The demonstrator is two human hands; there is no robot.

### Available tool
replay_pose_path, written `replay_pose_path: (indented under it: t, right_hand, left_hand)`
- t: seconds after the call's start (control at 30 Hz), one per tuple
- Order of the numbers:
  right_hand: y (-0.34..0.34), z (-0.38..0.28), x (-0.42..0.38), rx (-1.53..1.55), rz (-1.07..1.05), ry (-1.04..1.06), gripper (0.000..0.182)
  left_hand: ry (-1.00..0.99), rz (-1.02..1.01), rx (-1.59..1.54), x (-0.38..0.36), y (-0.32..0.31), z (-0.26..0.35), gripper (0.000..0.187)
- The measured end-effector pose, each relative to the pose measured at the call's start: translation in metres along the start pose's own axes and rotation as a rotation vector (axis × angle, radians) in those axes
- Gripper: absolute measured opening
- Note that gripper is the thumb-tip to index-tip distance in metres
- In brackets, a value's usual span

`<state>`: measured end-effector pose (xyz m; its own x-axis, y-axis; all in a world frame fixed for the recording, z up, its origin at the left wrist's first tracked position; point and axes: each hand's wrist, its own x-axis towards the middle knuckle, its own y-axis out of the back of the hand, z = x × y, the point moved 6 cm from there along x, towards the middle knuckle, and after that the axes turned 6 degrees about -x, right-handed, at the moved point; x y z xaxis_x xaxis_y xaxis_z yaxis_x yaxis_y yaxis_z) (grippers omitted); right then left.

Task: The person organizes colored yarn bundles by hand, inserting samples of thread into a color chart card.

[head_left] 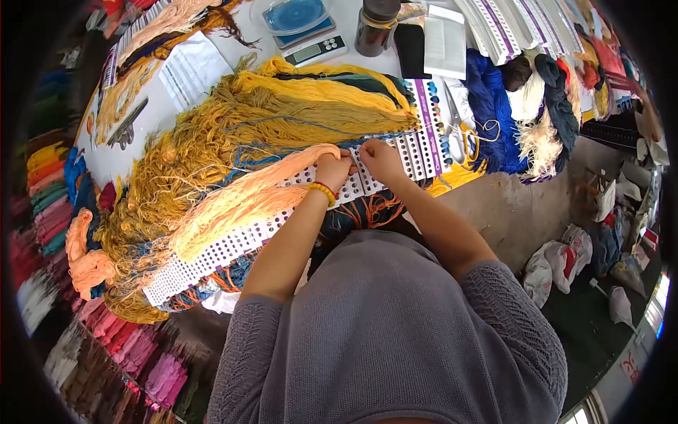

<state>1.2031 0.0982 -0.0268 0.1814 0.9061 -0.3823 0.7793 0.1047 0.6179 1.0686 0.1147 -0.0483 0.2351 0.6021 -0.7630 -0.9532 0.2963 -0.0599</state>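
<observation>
My left hand point(334, 172), with a yellow bead bracelet point(325, 189) at its wrist, is closed at the looped end of a peach thread hank point(247, 187). The hank trails leftward across a white card strip punched with rows of holes point(201, 267). Just to the right, my right hand point(382, 162) is closed over the same row of strips, fingertips pinched and bent down. What it pinches is too small to make out. Beyond both hands lies a big heap of mustard and golden thread point(275, 106), with blue strands point(247, 154) along its near side.
Orange-handled scissors point(467, 141) lie right of a card with coloured thread samples point(434, 120). Further back are a digital scale point(314, 49), a dark jar point(377, 28) and a black phone-like slab point(412, 53). Blue hanks point(487, 116) hang at the right edge; bags point(558, 258) sit on the floor.
</observation>
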Motion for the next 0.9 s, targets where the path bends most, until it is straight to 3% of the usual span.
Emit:
replay_pose_path:
  t: [0.1,0.17,0.3,0.4,0.47,0.53,0.57,0.63,0.7,0.73,0.8,0.87,0.9]
  right_hand:
    - [-0.002,0.001,0.002,-0.033,-0.029,-0.017,0.019]
    - [-0.003,0.0,0.002,-0.043,-0.013,0.02,0.019]
    - [0.0,-0.004,-0.001,0.065,-0.033,0.034,0.018]
    - [-0.001,0.005,0.0,0.151,0.003,0.039,0.015]
    - [-0.001,0.01,0.0,0.116,0.033,0.082,0.016]
    - [0.002,0.011,-0.002,0.08,0.058,0.121,0.016]
    - [0.0,0.012,-0.001,0.107,-0.008,0.082,0.017]
    - [-0.008,0.017,0.001,0.318,-0.197,-0.044,0.017]
    - [-0.006,0.013,-0.003,0.744,-0.354,-0.189,0.01]
    - [0.004,0.0,-0.007,0.818,-0.392,-0.178,0.009]
    - [-0.003,0.005,-0.006,0.749,-0.338,-0.143,0.01]
    - [-0.016,0.021,-0.003,0.595,-0.283,-0.073,0.017]
    - [-0.017,0.02,-0.003,0.597,-0.284,-0.072,0.017]
  left_hand:
    - [-0.066,0.107,-0.037,0.001,-0.002,0.006,0.012]
    - [-0.12,0.036,0.198,0.004,-0.007,0.012,0.01]
    - [-0.151,0.06,0.184,0.006,-0.006,0.013,0.012]
    - [-0.104,-0.03,0.272,-0.005,0.003,0.018,0.015]
    - [-0.135,-0.078,-0.157,-0.015,0.014,0.024,0.011]
    - [0.025,-0.405,-0.711,-0.036,0.008,0.035,0.017]
    - [0.135,-0.438,-0.863,-0.039,0.006,0.035,0.022]
    - [0.145,-0.549,-0.797,-0.035,-0.003,0.034,0.025]
    - [0.108,-0.354,-0.247,-0.025,-0.013,0.018,0.016]
    - [0.073,-0.258,0.072,-0.021,-0.016,0.013,0.015]
    - [-0.004,-0.216,0.081,-0.012,-0.01,0.002,0.017]
    - [-0.506,-0.015,0.373,-0.004,0.03,0.021,0.016]
    - [-0.659,-0.007,0.361,-0.015,0.055,0.035,0.016]
